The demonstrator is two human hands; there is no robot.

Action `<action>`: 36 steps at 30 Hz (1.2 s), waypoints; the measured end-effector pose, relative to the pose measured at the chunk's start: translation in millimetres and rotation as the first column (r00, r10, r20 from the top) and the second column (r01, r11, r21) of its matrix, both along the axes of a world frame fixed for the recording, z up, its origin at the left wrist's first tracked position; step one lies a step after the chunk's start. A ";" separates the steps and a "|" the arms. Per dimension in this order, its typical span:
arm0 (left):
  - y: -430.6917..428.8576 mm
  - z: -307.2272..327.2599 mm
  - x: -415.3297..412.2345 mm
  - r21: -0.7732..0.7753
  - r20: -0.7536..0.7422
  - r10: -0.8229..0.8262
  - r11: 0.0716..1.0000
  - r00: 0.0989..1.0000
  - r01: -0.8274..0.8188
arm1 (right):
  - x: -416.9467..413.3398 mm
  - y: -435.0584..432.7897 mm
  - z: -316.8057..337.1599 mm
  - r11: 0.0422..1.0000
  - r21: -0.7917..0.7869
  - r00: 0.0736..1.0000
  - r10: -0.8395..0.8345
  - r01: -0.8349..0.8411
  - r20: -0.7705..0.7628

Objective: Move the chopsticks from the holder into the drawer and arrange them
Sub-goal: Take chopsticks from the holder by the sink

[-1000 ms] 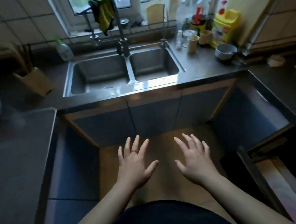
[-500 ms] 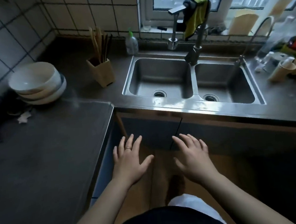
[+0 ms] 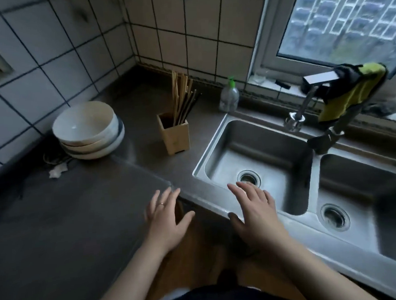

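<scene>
Far out to the left of my left hand [image 3: 166, 219] I see a stack of pale bowls [image 3: 88, 131] on the dark counter [image 3: 58, 228], against the tiled wall. My left hand hangs flat with fingers spread, holding nothing, over the counter's front corner. Ahead of it, well beyond the fingertips, the wooden holder [image 3: 174, 135] stands upright with the chopsticks [image 3: 183, 97] bundled inside, leaning toward the wall. A soap bottle [image 3: 229, 97] sits further back, ahead of my right hand [image 3: 256, 210]. That hand is also flat, splayed and empty, over the sink [image 3: 215, 153] rim; the faucet [image 3: 309, 96] is beyond and to its right.
</scene>
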State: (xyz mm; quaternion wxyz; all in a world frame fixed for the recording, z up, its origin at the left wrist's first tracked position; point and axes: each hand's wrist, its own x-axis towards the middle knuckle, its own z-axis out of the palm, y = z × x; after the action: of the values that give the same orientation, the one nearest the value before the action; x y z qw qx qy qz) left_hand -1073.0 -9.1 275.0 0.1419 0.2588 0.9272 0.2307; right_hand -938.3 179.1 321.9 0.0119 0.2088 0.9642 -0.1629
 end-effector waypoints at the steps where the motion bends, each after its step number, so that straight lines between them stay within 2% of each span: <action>1: 5.4 1.3 -7.8 0.018 0.008 0.026 0.999 1.000 -0.027 | -13.2 9.2 2.2 1.000 -0.006 1.000 0.009 -0.009 -0.015; 9: 45.5 13.8 -99.5 0.191 0.046 0.167 0.966 0.985 -0.173 | -116.4 51.2 17.9 0.988 -0.125 0.989 0.073 -0.089 -0.132; 15: 86.3 35.4 -194.9 0.342 0.059 0.173 0.922 0.983 -0.182 | -199.1 61.3 29.8 0.943 -0.333 0.979 -0.055 -0.013 -0.194; 19: 112.6 50.0 -245.1 0.342 0.158 0.078 0.931 0.984 -0.128 | -251.1 63.2 31.2 0.875 -0.477 0.958 -0.203 0.083 -0.205; 22: 132.7 52.1 -269.9 0.325 0.267 -0.015 0.943 0.964 -0.076 | -281.1 67.6 28.7 0.775 -0.612 0.927 -0.331 0.158 -0.179; 27: 154.6 54.6 -291.8 0.449 0.391 -0.148 0.892 0.908 -0.048 | -313.1 80.9 29.8 0.681 -0.705 0.894 -0.421 0.198 -0.156; 31: 160.3 52.9 -306.9 0.523 0.454 -0.136 0.841 0.880 -0.140 | -334.4 89.5 29.5 0.636 -0.750 0.882 -0.443 0.182 -0.161; 36: 155.4 46.3 -319.6 0.492 0.504 -0.069 0.843 0.861 -0.220 | -357.1 88.3 30.8 0.518 -0.844 0.856 -0.491 0.140 -0.159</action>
State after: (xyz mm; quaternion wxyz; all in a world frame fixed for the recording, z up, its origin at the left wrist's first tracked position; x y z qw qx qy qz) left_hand -1392.5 146.4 321.2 0.2915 0.1805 0.7660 0.5438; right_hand -1295.3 267.4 352.7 -0.1116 0.3196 0.7084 -0.6193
